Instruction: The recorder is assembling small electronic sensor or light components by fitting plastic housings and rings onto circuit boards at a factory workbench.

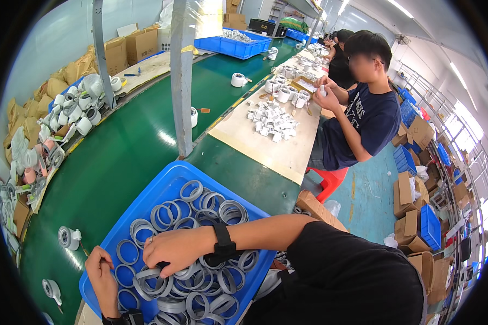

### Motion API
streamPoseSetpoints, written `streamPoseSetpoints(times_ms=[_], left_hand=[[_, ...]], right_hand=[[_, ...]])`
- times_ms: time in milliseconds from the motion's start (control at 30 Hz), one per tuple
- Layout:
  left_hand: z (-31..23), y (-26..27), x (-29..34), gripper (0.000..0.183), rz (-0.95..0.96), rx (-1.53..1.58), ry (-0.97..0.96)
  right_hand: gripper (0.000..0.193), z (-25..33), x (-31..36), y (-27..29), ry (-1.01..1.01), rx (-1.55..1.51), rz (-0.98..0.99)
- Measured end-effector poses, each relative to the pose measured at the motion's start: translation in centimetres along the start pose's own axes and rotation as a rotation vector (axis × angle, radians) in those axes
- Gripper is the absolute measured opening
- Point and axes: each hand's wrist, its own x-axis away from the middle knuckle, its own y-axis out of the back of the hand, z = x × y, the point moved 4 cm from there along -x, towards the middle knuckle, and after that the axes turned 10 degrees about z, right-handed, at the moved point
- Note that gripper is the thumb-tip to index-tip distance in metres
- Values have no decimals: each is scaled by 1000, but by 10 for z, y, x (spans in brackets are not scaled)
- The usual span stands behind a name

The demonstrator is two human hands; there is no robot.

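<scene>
A blue plastic tray [104,246] in front of me holds many loose grey rings [230,279], lying flat, tilted and overlapping. My right hand [181,248] reaches in from the right, over the middle of the rings. Its fingers are bent down and closed, and a small dark thing shows beneath them; I cannot make out what it is. Grey rings [152,284] lie right under its fingertips. At the tray's left rim my left hand [98,273] is raised with loosely bent fingers, and nothing shows in it. Both wrists wear dark bands.
A green conveyor belt [141,108] runs along the left, carrying white round parts [69,238]. One grey post [182,81] stands behind the tray. Beyond, a co-worker [363,103] sits at a board [271,151] with piled white pieces [274,120]. White parts [84,103] heap up across the belt.
</scene>
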Motion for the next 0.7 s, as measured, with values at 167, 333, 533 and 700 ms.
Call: streamPoseSetpoints(times_ms=[167,333,533,700], left_hand=[[-1,0,0,14,-18,-36,10],[-15,-6,-4,17,-142,24,-23],[-4,1,-4,19,-53,-133,-74],[0,4,-3,18,-47,-43,-2]], right_hand=[[24,0,-1,1,-5,-11,-1],[23,2,0,2,-12,-4,2],[23,2,0,2,-7,0,2],[24,0,-1,1,-17,-6,11]])
